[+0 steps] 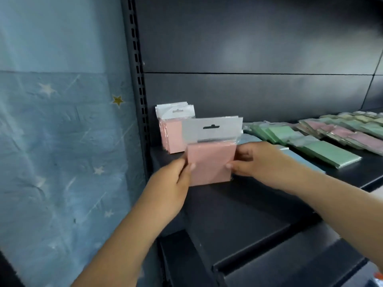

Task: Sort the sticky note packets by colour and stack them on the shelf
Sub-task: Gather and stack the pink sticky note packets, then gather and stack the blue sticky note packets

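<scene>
Pink sticky note packet (211, 160) sits at frame centre, held upright w/ both hands just above the front of the black shelf (238, 199); its bottom edge looks at or very near the shelf surface, can't tell if touching. It seems to be a small bunch of packets pressed together, since several clear header flaps w/ a hang slot fan out at the top. Left hand (176, 183) comes in from lower left & pinches the packet's left edge, thumb on the front face, fingers behind. Right hand (255, 160) comes in from the right & grips the right edge the same way, thumb tip on the pink front. Both grips are narrow, closed on the packet. Just behind, up & left of centre, a stack of pink packets (172, 135) stands upright against the shelf's back-left corner, next to the slotted upright post (136, 69). To the right of centre, green packets (323, 150) lie flat in overlapping rows along the shelf, w/ a pale blue packet (298, 158) partly hidden behind the right hand. Further right, near the frame edge, mixed pink & green packets (342, 131) lie in more rows; details blurry there. Left third of the frame is a light blue wall covering w/ stars (62, 121). A lower shelf (269, 255) shows bottom centre.
</scene>
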Demonstrator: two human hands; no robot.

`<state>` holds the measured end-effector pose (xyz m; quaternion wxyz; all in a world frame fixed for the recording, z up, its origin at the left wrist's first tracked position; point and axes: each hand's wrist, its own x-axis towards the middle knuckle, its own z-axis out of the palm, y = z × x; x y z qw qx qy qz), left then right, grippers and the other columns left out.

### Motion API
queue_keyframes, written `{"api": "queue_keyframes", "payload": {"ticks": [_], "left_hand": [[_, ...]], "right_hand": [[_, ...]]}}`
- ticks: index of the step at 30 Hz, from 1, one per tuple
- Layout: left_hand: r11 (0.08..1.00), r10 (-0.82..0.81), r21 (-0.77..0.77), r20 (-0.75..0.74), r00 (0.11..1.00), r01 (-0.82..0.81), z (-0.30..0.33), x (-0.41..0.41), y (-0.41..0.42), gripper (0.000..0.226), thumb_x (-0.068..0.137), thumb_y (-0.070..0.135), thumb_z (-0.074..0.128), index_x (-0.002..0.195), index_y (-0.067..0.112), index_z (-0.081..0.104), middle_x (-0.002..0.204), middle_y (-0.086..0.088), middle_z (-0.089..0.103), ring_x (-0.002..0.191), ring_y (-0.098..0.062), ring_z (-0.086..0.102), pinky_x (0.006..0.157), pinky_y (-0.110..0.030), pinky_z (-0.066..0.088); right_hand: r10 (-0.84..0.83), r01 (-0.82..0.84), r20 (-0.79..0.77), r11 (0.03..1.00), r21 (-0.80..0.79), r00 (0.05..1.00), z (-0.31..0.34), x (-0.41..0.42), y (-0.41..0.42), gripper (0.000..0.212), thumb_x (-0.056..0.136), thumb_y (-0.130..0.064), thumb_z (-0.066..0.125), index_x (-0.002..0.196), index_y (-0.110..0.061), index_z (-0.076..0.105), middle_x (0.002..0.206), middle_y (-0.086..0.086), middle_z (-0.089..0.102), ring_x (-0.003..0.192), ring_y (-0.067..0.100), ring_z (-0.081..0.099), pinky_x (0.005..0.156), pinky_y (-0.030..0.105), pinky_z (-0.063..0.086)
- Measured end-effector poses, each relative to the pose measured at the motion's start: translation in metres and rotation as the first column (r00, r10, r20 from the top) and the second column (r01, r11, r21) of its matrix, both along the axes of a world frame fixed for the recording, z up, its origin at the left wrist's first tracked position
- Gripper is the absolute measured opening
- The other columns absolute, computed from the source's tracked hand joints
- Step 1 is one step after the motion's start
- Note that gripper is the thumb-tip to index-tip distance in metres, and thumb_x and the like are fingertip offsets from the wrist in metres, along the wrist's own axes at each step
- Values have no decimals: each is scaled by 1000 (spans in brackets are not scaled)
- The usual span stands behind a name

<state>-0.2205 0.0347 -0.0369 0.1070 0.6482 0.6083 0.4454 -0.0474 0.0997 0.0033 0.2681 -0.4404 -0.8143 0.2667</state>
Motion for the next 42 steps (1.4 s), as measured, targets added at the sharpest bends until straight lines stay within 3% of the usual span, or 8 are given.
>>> {"api": "queue_keyframes", "payload": {"ticks": [4,8,14,19,23,28,35,42], "left_hand": [[984,99,-135,-103,990,-113,8,15,-1,32,98,29,37,112,11,60,108,-2,65,102,-18,58,87,-31,45],[955,192,-229,-4,981,-188,18,10,28,31,97,21,44,106,-1,64,109,-18,66,104,-31,60,93,-41,46],[924,374,-147,140,917,-354,20,-7,80,14,92,14,51,79,15,57,95,-17,63,92,-28,61,92,-49,48],[893,448,-51,207,870,-448,8,-20,98,13,89,14,55,82,12,65,79,-12,60,72,-24,53,76,-39,48],[878,473,-51,253,844,-476,6,-23,103,24,89,17,57,108,6,66,103,-13,67,96,-30,63,90,-39,49],[854,516,-65,232,824,-516,6,-29,111,31,90,22,58,117,7,58,111,-9,64,100,-22,59,84,-27,43],[850,501,-234,82,862,-472,8,-28,117,59,97,33,40,146,6,22,150,-11,32,135,-27,34,106,-33,29],[892,409,-244,83,909,-380,7,-27,120,41,101,29,29,138,14,41,137,-7,49,124,-23,45,82,-20,28]], "right_hand": [[104,-102,34,993,-57,994,3,6,23,24,90,-16,58,107,-2,67,107,12,69,100,26,65,93,41,51],[128,-139,-66,970,-200,989,8,-5,50,22,90,-8,56,107,5,65,110,18,67,102,28,65,89,37,53],[42,-80,-167,971,-225,985,14,-42,94,8,85,-6,62,84,1,64,105,22,67,95,34,66,85,44,55],[-21,-37,-232,969,-245,973,7,-64,109,21,85,-8,64,66,-13,56,102,18,66,98,33,66,87,44,54],[-34,-34,-253,965,-260,967,-2,-71,118,21,85,-12,65,68,-17,54,97,13,63,97,29,64,87,42,54],[-22,-12,-215,988,-156,976,-6,-78,130,10,82,-19,69,85,-15,59,93,5,62,101,27,63,92,42,51],[10,-29,-121,988,-151,993,-11,-80,131,42,89,-28,57,127,-11,50,123,3,57,110,21,54,91,30,42],[71,-90,-113,980,-177,991,-14,-82,130,30,95,-26,47,121,-14,56,121,3,60,111,20,55,88,27,40]]}}
